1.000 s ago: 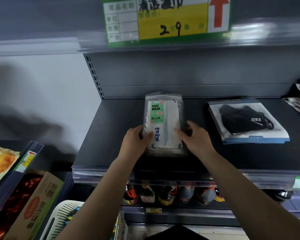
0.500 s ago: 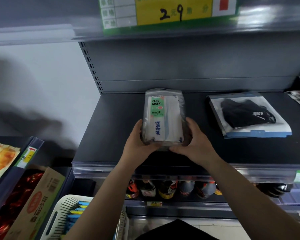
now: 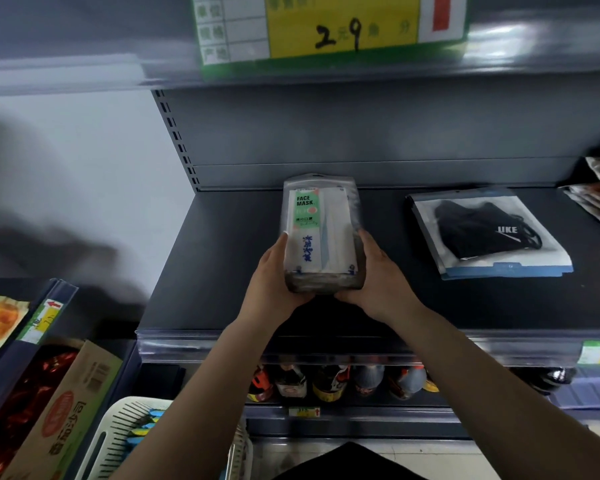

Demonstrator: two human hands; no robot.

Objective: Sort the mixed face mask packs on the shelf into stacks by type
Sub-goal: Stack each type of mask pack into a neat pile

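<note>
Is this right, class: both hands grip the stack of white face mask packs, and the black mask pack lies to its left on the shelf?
No. The head view shows the black mask pack lying to the right of the stack of white face mask packs on the shelf. Both hands, left hand and right hand, do grip the stack.

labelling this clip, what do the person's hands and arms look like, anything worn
Both arms are bare to the frame's lower edge: no sleeves, gloves, watch or rings visible. The left hand shows a longish pale thumbnail; the right hand shows nothing worn.
</note>
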